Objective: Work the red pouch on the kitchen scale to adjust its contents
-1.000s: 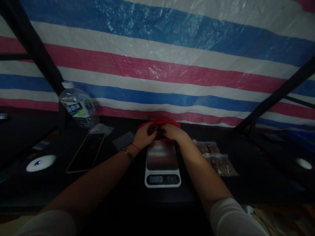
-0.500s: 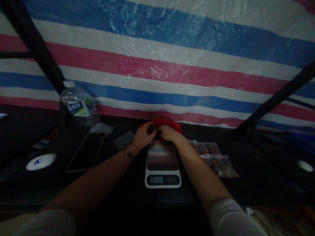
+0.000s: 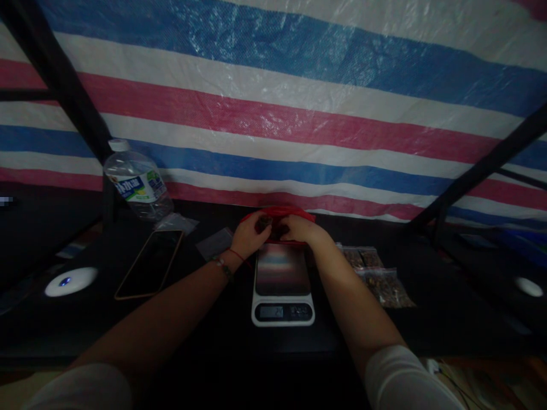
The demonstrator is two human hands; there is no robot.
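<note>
On your desk (image 3: 427, 324) you see a water bottle (image 3: 137, 185), a phone (image 3: 149, 263), a scale (image 3: 282, 285) and filled pouches (image 3: 378, 279).

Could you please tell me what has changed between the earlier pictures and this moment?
Very little. The right hand shifted slightly left and back again at the red bag; the left hand stayed at the bag, both hands working its dark contents. The scale, phone, water bottle and filled pouches did not move.
</note>
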